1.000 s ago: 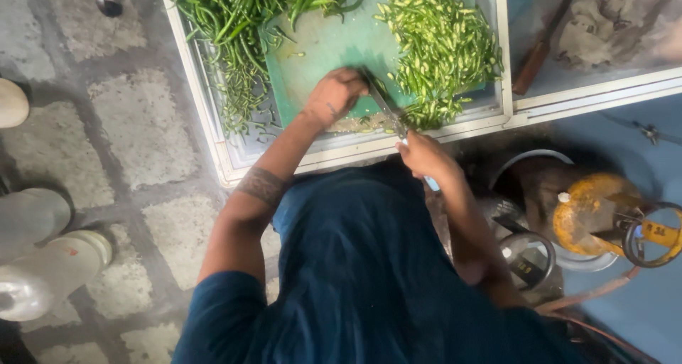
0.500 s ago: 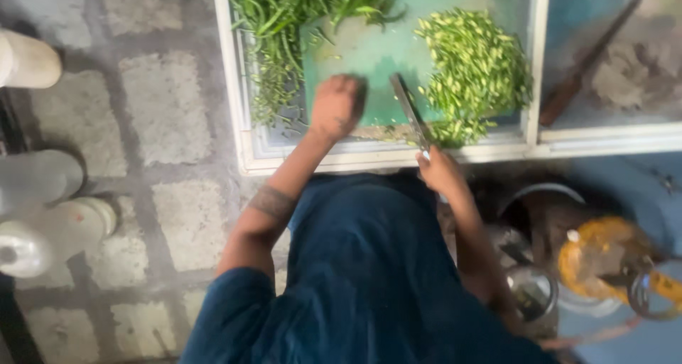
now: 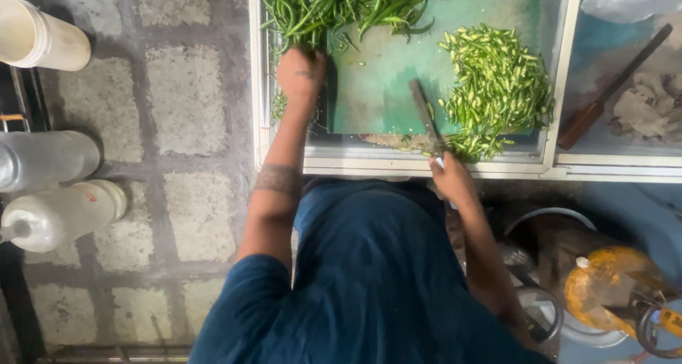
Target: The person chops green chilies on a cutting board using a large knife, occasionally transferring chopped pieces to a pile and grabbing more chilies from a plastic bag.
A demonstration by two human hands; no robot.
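A person chops green chillies on a green cutting board, seen from above.

The whole chillies (image 3: 334, 5) lie heaped along the far left edge of the cutting board (image 3: 398, 73), and the left hand (image 3: 300, 73) reaches into them, its fingers curled down among the pods; whether it has a bunch gripped cannot be told. The right hand (image 3: 449, 181) is closed around the handle of a knife (image 3: 425, 115), whose blade lies across the board's near edge, just beside the pile of cut pieces (image 3: 497, 87) on the right. By the look of it, the work is roughly half done: a good mound is cut, a large heap is left. Board and chillies sit in a white-framed tray (image 3: 561, 87); another knife (image 3: 611, 87) lies to the right.
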